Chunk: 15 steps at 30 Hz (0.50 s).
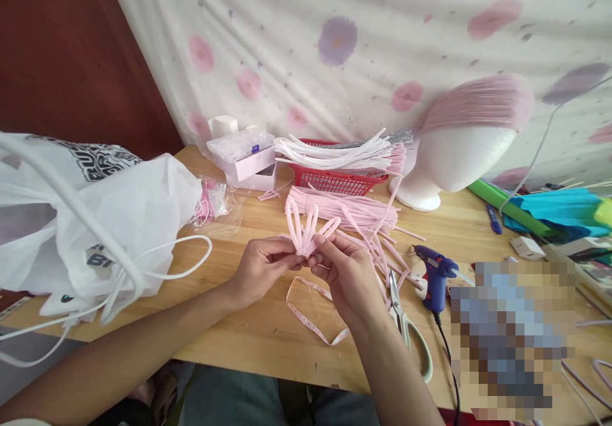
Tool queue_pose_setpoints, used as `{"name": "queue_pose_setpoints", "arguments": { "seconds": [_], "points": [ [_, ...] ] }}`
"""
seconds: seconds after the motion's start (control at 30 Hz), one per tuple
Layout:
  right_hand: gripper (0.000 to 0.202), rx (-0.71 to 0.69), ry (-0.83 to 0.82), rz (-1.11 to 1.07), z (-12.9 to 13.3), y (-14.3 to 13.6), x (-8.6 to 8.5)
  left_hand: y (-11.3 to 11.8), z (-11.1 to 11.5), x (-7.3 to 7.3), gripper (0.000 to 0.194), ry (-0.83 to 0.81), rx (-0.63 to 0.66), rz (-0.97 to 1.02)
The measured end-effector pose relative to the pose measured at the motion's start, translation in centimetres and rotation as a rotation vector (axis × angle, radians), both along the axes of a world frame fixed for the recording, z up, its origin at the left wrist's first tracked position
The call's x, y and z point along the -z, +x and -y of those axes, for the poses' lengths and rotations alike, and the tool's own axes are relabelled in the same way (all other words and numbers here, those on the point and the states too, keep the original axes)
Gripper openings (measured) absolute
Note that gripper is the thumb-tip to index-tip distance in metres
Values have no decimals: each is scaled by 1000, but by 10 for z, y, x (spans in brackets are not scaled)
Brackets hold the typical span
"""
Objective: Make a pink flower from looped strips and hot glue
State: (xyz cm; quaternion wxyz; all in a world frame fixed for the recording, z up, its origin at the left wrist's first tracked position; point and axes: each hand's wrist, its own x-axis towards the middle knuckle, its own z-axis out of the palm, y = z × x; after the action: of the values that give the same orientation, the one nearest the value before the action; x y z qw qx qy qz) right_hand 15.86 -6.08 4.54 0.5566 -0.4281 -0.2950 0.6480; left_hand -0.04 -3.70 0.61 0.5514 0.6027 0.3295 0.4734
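Observation:
Several loops of pink pipe cleaner [310, 222] fan upward from a gathered base, held between both hands above the wooden table. My left hand [262, 265] pinches the base from the left, fingers closed. From the right, my right hand [345, 266] is closed on the same base, its thumb by the rightmost loop. The fingertips nearly meet and hide part of the base. Just behind lies a bundle of pink pipe cleaners [344, 208]. A measuring tape [306, 321] curls on the table below the hands.
Scissors [404, 324] and a blue glue gun [436, 276] lie at the right. A red basket [335, 181] of pipe cleaners, small boxes [248, 163] and a white foam head [463, 152] stand behind. White bags [143, 222] and a white cable [191, 271] occupy the left.

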Motion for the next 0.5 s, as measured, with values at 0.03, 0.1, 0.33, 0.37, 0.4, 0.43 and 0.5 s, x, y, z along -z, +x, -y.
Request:
{"name": "queue_pose_setpoints", "arguments": {
  "seconds": [0.03,0.1,0.33,0.37,0.4,0.43,0.5],
  "points": [
    [31,9,-1,-5,0,-1,0,0,0,0,19,2,-5,3],
    [31,31,-5,-16,1,-3,1,0,1,2,19,9,-16,0],
    [32,105,6,-51,1,-7,5,0,0,4,18,135,-48,-82],
    [32,113,1,-58,1,-7,5,0,0,4,17,162,-50,-90],
    [33,118,-7,-66,1,-7,5,0,0,3,17,185,-54,-96],
    [34,121,-12,-72,1,-8,6,1,0,3,17,206,-57,-102],
    [34,121,-13,-79,1,-8,6,1,0,2,16,239,-68,-114]
  ]
}}
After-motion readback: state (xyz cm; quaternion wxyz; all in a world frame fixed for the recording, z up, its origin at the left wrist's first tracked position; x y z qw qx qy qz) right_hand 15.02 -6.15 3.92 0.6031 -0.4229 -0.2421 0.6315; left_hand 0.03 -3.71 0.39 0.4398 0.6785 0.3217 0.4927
